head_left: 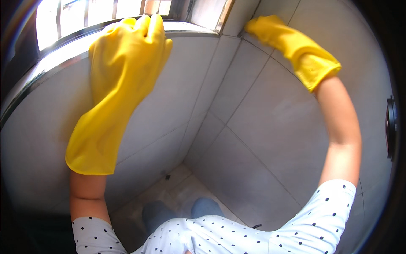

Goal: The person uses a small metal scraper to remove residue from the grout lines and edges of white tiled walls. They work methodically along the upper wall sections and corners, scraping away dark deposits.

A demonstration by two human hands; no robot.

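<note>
Both my hands wear long yellow rubber gloves. My left hand is raised at the window, its fingers bent over the edge of the window ledge, with the back of the glove toward me. High on the right-hand tiled wall, close to the corner, my right hand presses against the tiles. Its fingers look closed and slightly blurred, and anything inside them is hidden from this side. The long glove cuff bunches around my right wrist.
A barred window lets in bright light at the upper left. Grey tiled walls meet in a corner ahead. Below is a tiled floor with a small dark object near the wall. A round black object shows at the right edge.
</note>
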